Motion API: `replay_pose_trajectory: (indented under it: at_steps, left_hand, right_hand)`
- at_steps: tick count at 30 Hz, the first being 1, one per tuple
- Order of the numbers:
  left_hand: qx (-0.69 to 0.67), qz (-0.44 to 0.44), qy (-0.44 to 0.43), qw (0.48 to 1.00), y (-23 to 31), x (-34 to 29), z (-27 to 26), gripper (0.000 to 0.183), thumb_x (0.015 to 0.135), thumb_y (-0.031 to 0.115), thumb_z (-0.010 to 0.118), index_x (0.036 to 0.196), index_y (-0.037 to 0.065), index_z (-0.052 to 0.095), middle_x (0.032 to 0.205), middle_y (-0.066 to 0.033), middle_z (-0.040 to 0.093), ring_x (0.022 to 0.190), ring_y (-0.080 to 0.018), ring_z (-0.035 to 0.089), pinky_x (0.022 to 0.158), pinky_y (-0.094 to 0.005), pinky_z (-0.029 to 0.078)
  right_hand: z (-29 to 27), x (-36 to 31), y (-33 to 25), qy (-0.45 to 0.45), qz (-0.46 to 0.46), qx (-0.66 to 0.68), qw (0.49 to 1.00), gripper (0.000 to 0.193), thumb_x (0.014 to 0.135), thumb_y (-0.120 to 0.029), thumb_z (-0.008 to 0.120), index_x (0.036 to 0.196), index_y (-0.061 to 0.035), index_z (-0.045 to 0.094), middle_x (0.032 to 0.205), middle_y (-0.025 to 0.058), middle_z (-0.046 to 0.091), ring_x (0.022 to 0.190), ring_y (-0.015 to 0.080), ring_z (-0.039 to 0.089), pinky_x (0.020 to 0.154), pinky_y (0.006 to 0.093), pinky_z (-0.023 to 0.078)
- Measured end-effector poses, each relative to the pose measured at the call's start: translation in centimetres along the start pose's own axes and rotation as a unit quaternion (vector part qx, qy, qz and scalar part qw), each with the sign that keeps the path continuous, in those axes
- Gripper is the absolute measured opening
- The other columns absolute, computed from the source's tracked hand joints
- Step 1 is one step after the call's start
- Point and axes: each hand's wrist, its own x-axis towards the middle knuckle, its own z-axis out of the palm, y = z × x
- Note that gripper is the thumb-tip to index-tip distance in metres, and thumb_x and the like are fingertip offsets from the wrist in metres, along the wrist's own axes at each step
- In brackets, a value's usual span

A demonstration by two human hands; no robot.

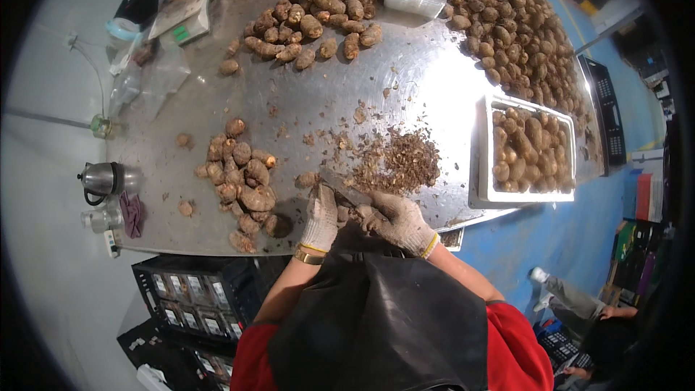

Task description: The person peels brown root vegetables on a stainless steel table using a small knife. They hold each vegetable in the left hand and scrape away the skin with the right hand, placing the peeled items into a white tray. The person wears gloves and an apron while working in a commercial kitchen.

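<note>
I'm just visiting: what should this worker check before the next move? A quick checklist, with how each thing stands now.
1. Hands covered: ok, left hand and right hand wear pale gloves.
2. Tubers nearby: ok, piled left of the left hand.
3. Table clear ahead: not ok, brown scraps lie scattered.
4. Firm grip: cannot tell, the gloves hide much.
5. White box upright: ok.
</note>
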Motion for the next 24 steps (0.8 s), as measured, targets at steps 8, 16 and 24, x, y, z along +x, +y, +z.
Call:
replay_pose_trajectory:
  at_steps: [8,16,24]
  left_hand:
    - [-0.284,-0.030,-0.140,0.948,-4.1,2.3,-1.4,0.041,0.101,0.044,0.041,0.112,0.007,0.054,0.081,-0.0061,0.063,0.052,-0.0140,0.052,0.040,-0.0250,0.041]
    - [-0.174,0.051,-0.110,0.977,0.8,-1.3,-0.9,0.038,0.102,0.039,0.041,0.115,0.005,0.055,0.095,-0.0088,0.065,0.063,-0.0149,0.062,0.049,-0.0251,0.049]
    - [-0.244,0.081,-0.185,0.948,-6.3,2.4,-3.6,0.041,0.101,0.039,0.043,0.118,0.002,0.053,0.102,-0.0105,0.063,0.077,-0.0205,0.065,0.055,-0.0324,0.052]
  right_hand:
    - [0.9,-0.8,1.9,0.007,0.068,0.146,0.987,0.023,0.091,-0.018,0.066,0.103,0.0012,0.063,0.080,0.0086,0.066,0.073,0.0176,0.064,0.066,0.0324,0.053]
    - [-1.6,-1.0,1.2,0.034,0.043,0.279,0.959,0.014,0.095,-0.011,0.060,0.102,0.0004,0.064,0.076,0.0036,0.064,0.070,0.0090,0.061,0.061,0.0251,0.051]
    - [0.0,-0.3,1.7,-0.027,0.097,0.148,0.984,0.017,0.094,-0.017,0.062,0.096,0.0000,0.065,0.076,0.0056,0.069,0.068,0.0101,0.065,0.060,0.0283,0.053]
